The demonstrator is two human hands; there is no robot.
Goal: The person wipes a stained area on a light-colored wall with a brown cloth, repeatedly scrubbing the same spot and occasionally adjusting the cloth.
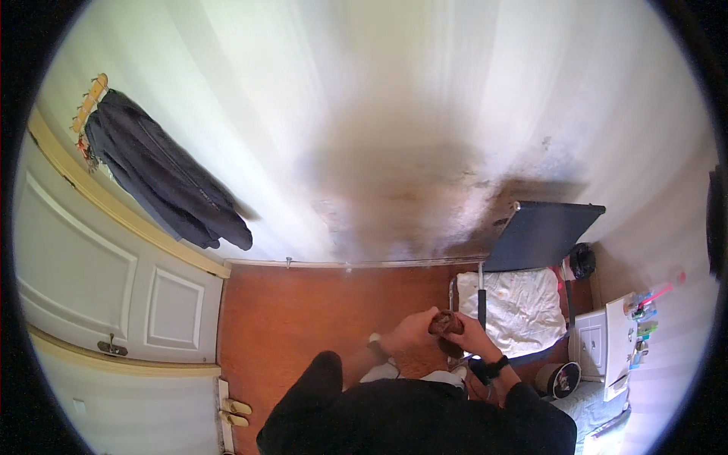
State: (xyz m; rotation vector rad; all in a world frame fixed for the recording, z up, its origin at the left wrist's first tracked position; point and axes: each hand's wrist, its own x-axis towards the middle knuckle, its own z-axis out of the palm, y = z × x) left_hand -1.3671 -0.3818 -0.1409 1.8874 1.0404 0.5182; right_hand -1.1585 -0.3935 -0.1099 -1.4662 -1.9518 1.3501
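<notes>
Both my hands meet in front of my body around a small reddish-brown thing (446,324) with a rounded top and a darker lower end. Its exact kind is too small to make out. My left hand (413,332) comes at it from the left, with fingers closed against its upper left side. From the right, my right hand (472,338) is wrapped around its other side. A dark band circles each wrist.
A folding chair (546,235) with a dark back and a white cloth (523,311) on its seat stands right of my hands. Beyond it are a small white cabinet (590,345) and a round bin (560,379). Slippers (236,413) lie by the left doorway; a dark coat (163,163) hangs above.
</notes>
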